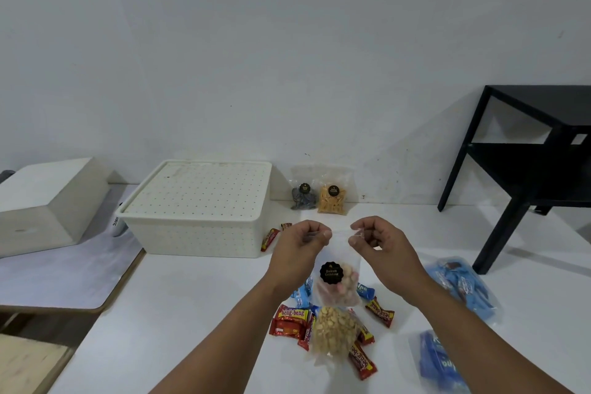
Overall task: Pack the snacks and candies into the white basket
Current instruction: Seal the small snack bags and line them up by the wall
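Pinching a biscuit bag between both hands' fingers (lidded white basket behind)

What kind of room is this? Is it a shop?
Probably not a shop: it looks like a plain room at home or work, with a bare white wall, a white table and a black side table.

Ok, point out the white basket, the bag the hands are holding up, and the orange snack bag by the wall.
white basket [195, 233]: head view, front wall.
held biscuit bag [331, 272]: head view, black label.
orange snack bag [332, 200]: head view, middle of contents.
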